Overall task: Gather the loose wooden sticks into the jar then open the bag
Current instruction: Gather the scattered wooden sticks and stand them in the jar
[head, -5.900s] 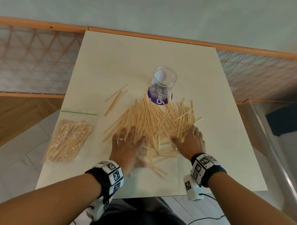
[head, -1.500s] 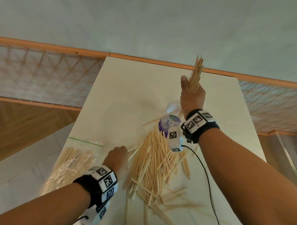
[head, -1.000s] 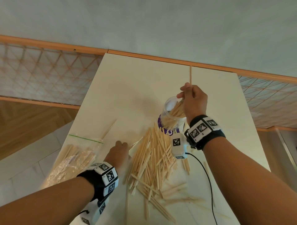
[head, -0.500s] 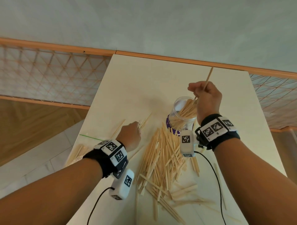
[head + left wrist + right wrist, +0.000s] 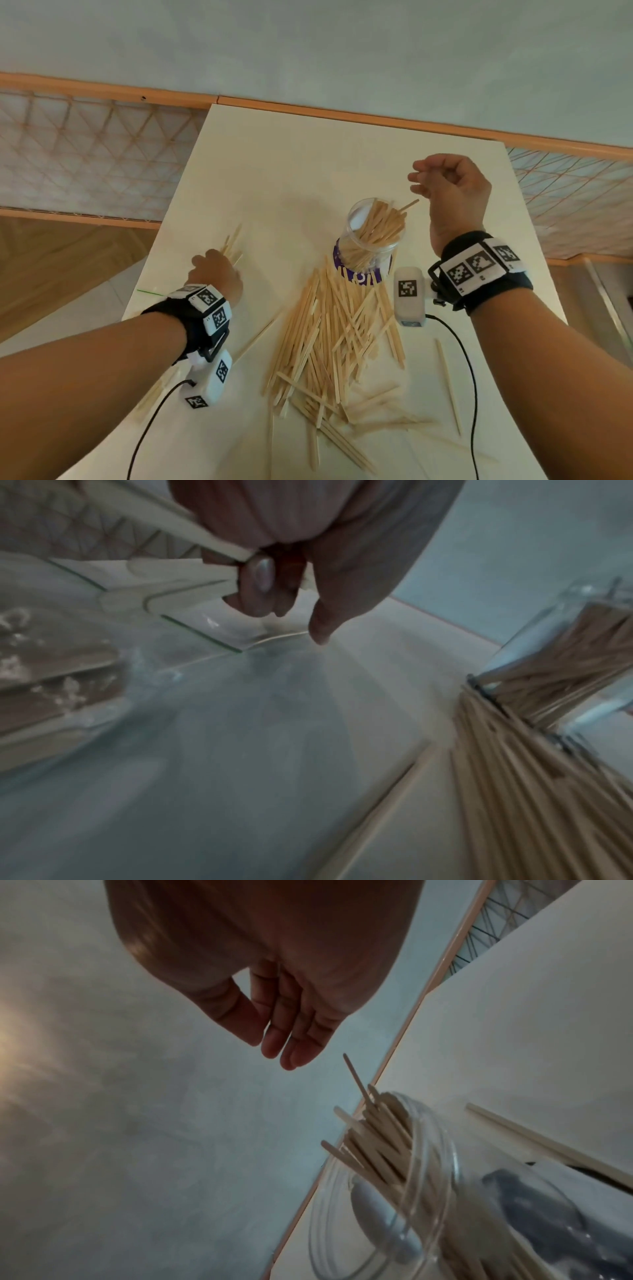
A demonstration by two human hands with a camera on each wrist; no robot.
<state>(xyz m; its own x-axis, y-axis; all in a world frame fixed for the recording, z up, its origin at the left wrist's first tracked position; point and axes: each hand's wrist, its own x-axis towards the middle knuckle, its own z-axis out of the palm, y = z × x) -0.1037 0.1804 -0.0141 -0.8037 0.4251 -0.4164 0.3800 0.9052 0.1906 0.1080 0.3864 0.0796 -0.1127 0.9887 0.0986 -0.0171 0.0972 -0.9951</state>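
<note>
The clear jar (image 5: pixel 371 236) with a purple label stands mid-table, part full of wooden sticks (image 5: pixel 373 1134) that lean out of its mouth. My right hand (image 5: pixel 445 185) hovers above and right of the jar, fingers (image 5: pixel 284 1031) relaxed and empty. A big pile of loose sticks (image 5: pixel 335 342) lies in front of the jar. My left hand (image 5: pixel 215 270), left of the pile, grips a few sticks (image 5: pixel 192 569) that poke out past its knuckles. The clear bag (image 5: pixel 68 669) with a green zip line lies under that hand; my forearm mostly hides it in the head view.
Stray sticks (image 5: pixel 448 387) lie near the white table's right side and front. The table (image 5: pixel 308 154) butts against a pale wall; netted railings flank it. Wrist camera cables (image 5: pixel 469 377) hang over the near part of the table.
My right hand has let go of its last stick into the jar and now hovers empty. My left hand has closed on a few sticks at the left and lifted them.
</note>
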